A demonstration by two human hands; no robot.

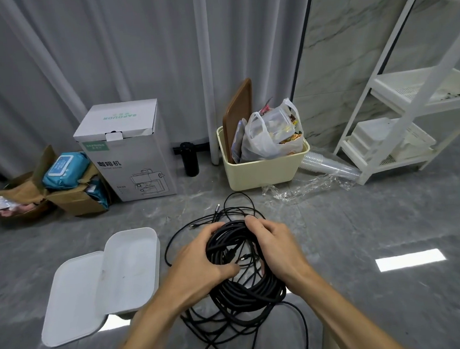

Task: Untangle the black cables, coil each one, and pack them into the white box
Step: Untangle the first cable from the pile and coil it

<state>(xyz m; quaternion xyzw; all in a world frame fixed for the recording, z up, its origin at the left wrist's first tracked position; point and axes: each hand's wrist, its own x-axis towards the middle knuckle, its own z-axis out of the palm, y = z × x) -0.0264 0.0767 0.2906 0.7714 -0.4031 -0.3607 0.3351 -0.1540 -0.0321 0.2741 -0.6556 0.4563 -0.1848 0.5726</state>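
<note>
**Still tangled: both hands on the cable bundle**

Squarely between the hands: black cables [240, 266], one thick knotted coil on the grey floor [363, 233], loose strands trailing toward 12 and 6 o'clock. Left hand [202, 260] curled round the bundle's 9 o'clock edge, thumb reaching into the middle; right hand [274, 244] gripping the 2 o'clock rim, fingers hooked over the top. Both forearms angled in from 6 o'clock. White box [133, 265] open at 9 o'clock, just beside the left wrist, long axis running roughly 12 to 6, lid [71, 300] lying overlapped at its 8 o'clock side. Nearer the left hand, so probably the packing hand. No cable separated or packed yet.
</note>
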